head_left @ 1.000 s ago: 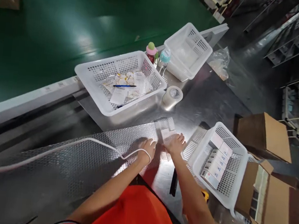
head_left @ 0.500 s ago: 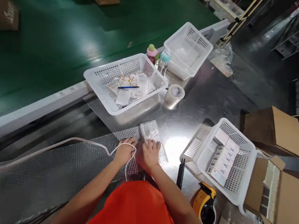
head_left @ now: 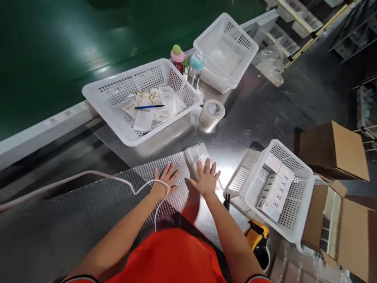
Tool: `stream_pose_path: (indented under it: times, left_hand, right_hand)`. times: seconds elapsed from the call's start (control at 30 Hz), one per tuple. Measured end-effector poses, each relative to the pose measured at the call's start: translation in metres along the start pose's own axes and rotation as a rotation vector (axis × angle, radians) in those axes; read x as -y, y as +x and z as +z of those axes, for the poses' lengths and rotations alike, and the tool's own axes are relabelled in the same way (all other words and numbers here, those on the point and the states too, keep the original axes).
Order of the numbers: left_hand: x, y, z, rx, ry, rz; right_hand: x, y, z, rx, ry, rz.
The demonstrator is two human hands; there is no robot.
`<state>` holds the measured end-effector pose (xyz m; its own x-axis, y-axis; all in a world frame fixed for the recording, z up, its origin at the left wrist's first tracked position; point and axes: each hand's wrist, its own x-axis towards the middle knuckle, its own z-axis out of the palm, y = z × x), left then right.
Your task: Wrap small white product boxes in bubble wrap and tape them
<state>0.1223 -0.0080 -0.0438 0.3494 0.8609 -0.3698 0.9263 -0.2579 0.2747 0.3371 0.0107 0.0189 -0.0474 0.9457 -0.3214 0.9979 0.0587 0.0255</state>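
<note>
A long sheet of bubble wrap (head_left: 110, 196) stretches from the left onto the metal table. At its right end lies a clear bubble-wrapped bundle (head_left: 194, 154); what is inside I cannot make out. My left hand (head_left: 163, 182) lies on the sheet with fingers spread, and a white cord (head_left: 105, 175) passes over its wrist. Flat on the right part of the bundle is my right hand (head_left: 207, 179), its fingers spread too. Neither hand grips anything.
Beyond my hands stand a white basket (head_left: 135, 140) with papers and a pen, a tape roll (head_left: 211, 117) and two bottles. To the right are a basket (head_left: 297, 205) of small boxes, a yellow tape dispenser (head_left: 257, 239) and cartons (head_left: 350, 152). A green conveyor (head_left: 49, 66) runs behind.
Both hands have spread their fingers, which were curled closer on the bubble wrap before. The right hand is now farther right along the bundle. The whole view has shifted slightly.
</note>
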Motion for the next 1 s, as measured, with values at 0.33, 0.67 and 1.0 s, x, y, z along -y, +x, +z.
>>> stream_pose_path:
  times: [0.33, 0.67, 1.0]
  left_hand:
    - [-0.005, -0.011, -0.004, -0.068, 0.138, 0.027]
    - [-0.017, -0.014, -0.012, -0.078, 0.115, -0.007]
    - [0.008, 0.006, -0.026, 0.013, 0.109, -0.121]
  right_hand:
    - [-0.007, -0.012, -0.01, -0.015, 0.148, -0.063]
    - [-0.095, -0.19, 0.074, -0.05, 0.291, 0.535]
    - [-0.052, -0.157, 0.043, -0.229, 0.773, 0.322]
